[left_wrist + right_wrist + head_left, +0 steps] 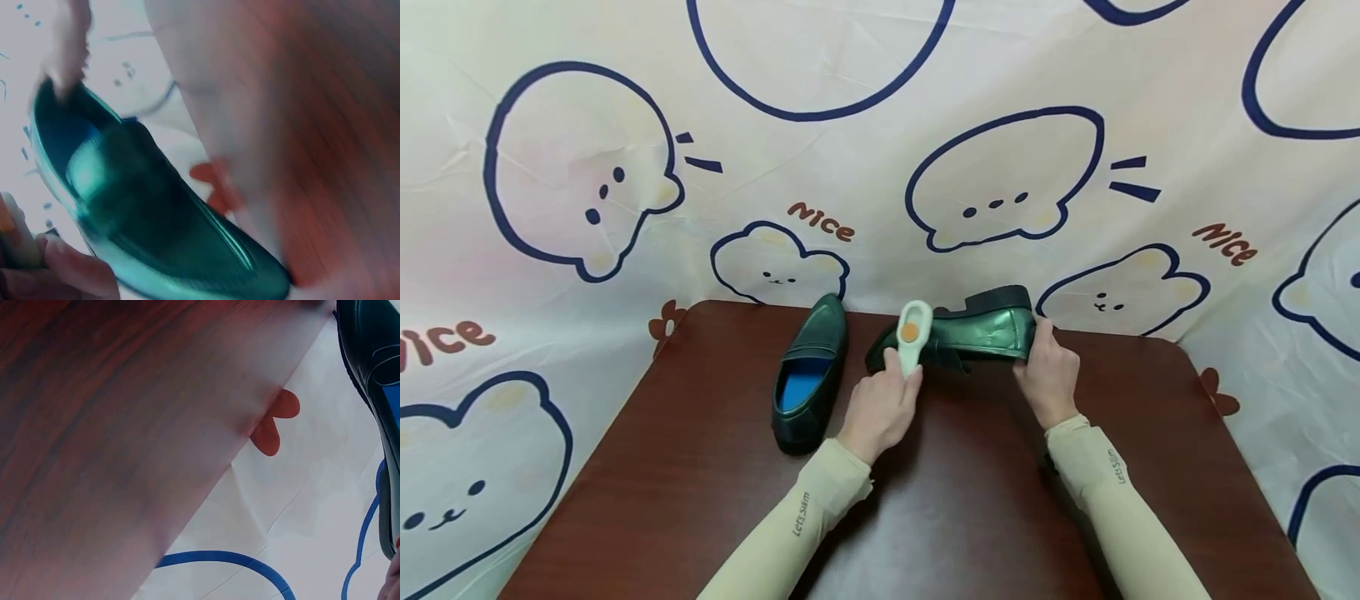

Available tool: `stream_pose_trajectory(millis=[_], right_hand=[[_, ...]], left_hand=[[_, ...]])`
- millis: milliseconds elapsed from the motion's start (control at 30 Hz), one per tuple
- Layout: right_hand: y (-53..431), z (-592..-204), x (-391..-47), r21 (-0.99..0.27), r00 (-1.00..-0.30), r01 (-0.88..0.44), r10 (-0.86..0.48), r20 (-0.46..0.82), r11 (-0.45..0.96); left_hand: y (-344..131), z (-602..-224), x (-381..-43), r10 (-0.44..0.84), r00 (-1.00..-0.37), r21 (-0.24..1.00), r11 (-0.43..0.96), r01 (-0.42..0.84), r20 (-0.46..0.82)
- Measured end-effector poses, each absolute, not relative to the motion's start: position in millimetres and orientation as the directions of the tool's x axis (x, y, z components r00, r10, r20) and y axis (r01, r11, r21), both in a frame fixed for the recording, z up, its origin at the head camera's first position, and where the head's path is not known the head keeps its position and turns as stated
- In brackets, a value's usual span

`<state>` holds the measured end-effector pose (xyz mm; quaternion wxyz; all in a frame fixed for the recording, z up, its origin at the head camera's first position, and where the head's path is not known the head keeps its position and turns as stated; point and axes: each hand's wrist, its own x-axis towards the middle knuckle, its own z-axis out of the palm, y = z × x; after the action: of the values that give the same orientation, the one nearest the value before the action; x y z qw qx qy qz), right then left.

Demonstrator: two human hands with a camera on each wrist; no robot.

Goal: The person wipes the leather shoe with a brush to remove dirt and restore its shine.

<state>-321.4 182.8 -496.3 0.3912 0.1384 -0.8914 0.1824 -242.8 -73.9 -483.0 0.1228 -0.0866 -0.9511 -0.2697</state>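
Note:
Near the table's back edge, a dark green loafer (988,329) is tipped on its side, sole turned toward the back. My right hand (1048,375) grips it at the heel; in the left wrist view its fingers (65,69) reach the shoe's opening. My left hand (882,408) holds a pale green, paddle-shaped tool (914,333) with an orange round spot, in front of the toe. I cannot tell whether the tool touches the leather. The left wrist view is blurred. The right wrist view catches part of the loafer (369,369) at its right edge.
A matching loafer (808,375) with a blue insole stands upright left of my left hand. Both rest over a dark brown wooden table (955,517). A white cloth (880,167) with cartoon outlines hangs behind and beside the table.

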Motion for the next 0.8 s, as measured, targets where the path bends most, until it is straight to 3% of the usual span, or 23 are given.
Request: stream_pose_trajectory(millis=[233, 567, 800], right_hand=[[185.7, -497.5, -321.4, -0.202, -0.66, -0.379, -0.11, 0.744, 0.903], [186.3, -505.2, -323.0, -0.191, -0.702, -0.327, -0.103, 0.705, 0.925], [188.9, -504.2, -321.5, -0.177, -0.675, -0.319, -0.092, 0.732, 0.931]], left_hand=[[-56.5, -489.3, -249.8, 0.175, -0.944, 0.47, 0.832, 0.293, 0.279], [-93.8, -516.3, -246.9, -0.022, -0.988, 0.524, 0.849, 0.063, 0.154], [-94.0, -507.4, -249.6, 0.006, -0.961, 0.518, 0.841, 0.154, 0.277]])
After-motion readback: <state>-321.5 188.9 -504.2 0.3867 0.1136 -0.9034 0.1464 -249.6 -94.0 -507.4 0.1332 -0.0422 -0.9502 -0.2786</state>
